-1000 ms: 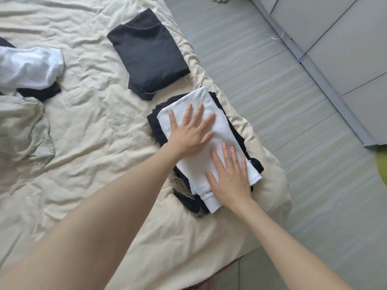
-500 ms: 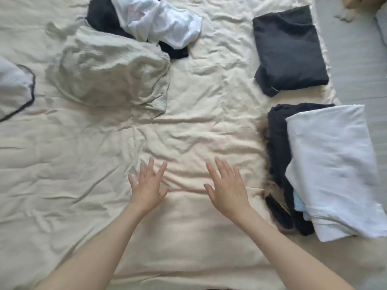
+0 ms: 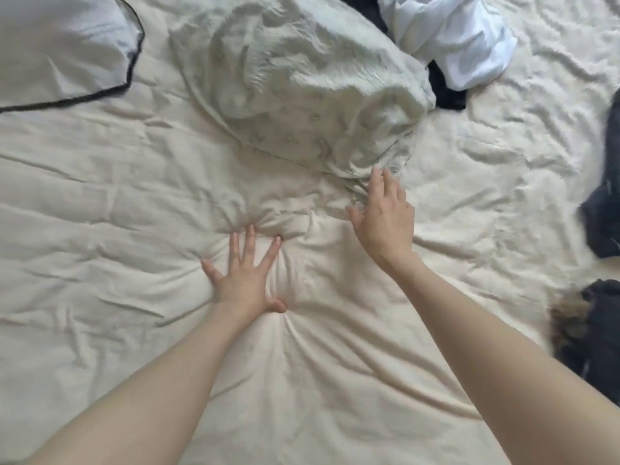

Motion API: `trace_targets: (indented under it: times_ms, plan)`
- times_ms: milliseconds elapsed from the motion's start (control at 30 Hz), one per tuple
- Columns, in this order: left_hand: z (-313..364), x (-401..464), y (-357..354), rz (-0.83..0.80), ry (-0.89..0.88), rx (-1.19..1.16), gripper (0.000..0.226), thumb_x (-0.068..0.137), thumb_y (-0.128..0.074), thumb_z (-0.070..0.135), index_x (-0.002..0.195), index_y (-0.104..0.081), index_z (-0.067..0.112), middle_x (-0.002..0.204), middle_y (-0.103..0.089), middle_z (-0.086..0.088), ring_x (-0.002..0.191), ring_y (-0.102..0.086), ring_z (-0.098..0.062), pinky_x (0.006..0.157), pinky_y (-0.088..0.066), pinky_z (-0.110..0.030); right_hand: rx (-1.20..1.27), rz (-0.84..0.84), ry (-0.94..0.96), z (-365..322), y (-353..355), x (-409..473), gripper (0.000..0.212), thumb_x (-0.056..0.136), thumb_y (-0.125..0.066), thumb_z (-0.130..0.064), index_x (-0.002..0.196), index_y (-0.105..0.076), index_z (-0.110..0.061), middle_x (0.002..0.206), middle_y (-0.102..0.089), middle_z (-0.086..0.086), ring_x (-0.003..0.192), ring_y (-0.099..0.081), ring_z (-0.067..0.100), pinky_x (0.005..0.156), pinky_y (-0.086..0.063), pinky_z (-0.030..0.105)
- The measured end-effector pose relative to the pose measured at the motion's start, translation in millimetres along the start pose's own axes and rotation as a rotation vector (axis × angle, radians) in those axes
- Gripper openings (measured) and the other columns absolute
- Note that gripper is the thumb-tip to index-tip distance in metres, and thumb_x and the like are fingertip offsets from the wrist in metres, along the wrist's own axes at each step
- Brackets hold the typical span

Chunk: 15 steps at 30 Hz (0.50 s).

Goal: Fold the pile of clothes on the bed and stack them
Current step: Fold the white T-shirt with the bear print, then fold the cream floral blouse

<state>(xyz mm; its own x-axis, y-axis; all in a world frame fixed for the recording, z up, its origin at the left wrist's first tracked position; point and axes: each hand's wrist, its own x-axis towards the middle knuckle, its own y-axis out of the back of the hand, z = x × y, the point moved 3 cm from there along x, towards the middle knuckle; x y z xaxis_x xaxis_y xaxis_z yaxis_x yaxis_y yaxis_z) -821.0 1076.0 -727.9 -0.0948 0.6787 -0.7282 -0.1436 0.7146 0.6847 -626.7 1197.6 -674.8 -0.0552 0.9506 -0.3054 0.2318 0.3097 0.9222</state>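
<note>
Clothes still unfolded, heaped toward the far edge of the bed [image 3: 100,229]. Left hand [image 3: 246,276] flat on the cream bedcover, fingers straight and spread, palm pressing a dimple into the fabric near the middle, holding nothing. Right hand [image 3: 385,216] reaching farther in, fingers extended and relaxed, fingertips touching the near hem of a crumpled pale green garment [image 3: 302,85]; no curl of fingers round the cloth visible. Pale green garment bunched in a loose mound just beyond both hands, toward the far edge. Beside it, nearer the far right corner, a rumpled white garment [image 3: 449,38] lying partly over a dark garment [image 3: 446,88], both touching the green mound's right side. At the far left corner, a white piece with dark piping [image 3: 60,48], well apart from the hands. Along the right edge, blurred dark folded clothes [image 3: 604,209] and, nearer, another dark stack [image 3: 600,330], partly cut off by the frame. Bedcover wrinkled throughout.
</note>
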Motion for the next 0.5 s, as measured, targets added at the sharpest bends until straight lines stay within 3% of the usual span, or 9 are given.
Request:
trace_targets:
  times_ms: [100,167,333,433,500]
  plan:
    - [-0.9,6.4,-4.1,0.031,0.011,0.028,0.126,0.06,-0.064,0.074,0.128,0.038,0.046,0.149,0.039,-0.002,0.14,0.029,-0.027,0.1,-0.007,-0.076,-0.014,0.029,-0.031,1.1,-3.8,25.9,0.035,0.094,-0.048,-0.02,0.128,-0.053,-0.01,0.135,-0.049,0.008,0.124,-0.039,0.027,0.093,-0.037,0.037]
    - [-1.0,8.9,-3.8,0.034,0.011,0.036,0.127,0.059,-0.064,0.075,0.125,0.041,0.046,0.149,0.038,-0.002,0.14,0.028,-0.027,0.1,-0.007,-0.076,-0.032,0.028,-0.013,3.8,-8.8,25.3,0.027,0.095,-0.046,-0.015,0.114,-0.063,-0.006,0.119,-0.06,0.009,0.114,-0.045,0.028,0.088,-0.037,0.036]
    - [-3.0,11.0,2.7,-0.047,-0.009,-0.006,0.128,0.061,-0.069,0.07,0.127,0.038,0.049,0.147,0.042,0.0,0.139,0.031,-0.027,0.1,-0.006,-0.075,0.315,0.048,-0.023,13.1,1.2,-9.6,0.018,0.095,-0.048,-0.009,0.093,-0.064,-0.001,0.087,-0.063,0.014,0.084,-0.054,0.03,0.069,-0.033,0.034]
    - [-11.0,8.4,22.0,-0.136,-0.062,-0.057,0.112,0.071,-0.07,0.058,0.142,0.016,0.05,0.153,0.032,0.002,0.143,0.023,-0.024,0.103,-0.012,-0.072,0.529,0.001,-0.085,15.9,17.7,-53.0,0.016,0.094,-0.051,-0.009,0.08,-0.059,-0.011,0.065,-0.053,-0.005,0.065,-0.048,0.013,0.061,-0.027,0.027]
    - [-14.8,2.1,43.0,-0.162,-0.134,-0.128,0.097,0.079,-0.069,0.047,0.15,-0.004,0.039,0.158,0.015,-0.008,0.146,0.009,-0.027,0.112,-0.014,-0.057,0.607,-0.012,-0.096,10.4,30.5,-86.2,0.02,0.094,-0.052,-0.012,0.075,-0.055,-0.018,0.061,-0.049,-0.01,0.062,-0.047,0.002,0.059,-0.03,0.021]
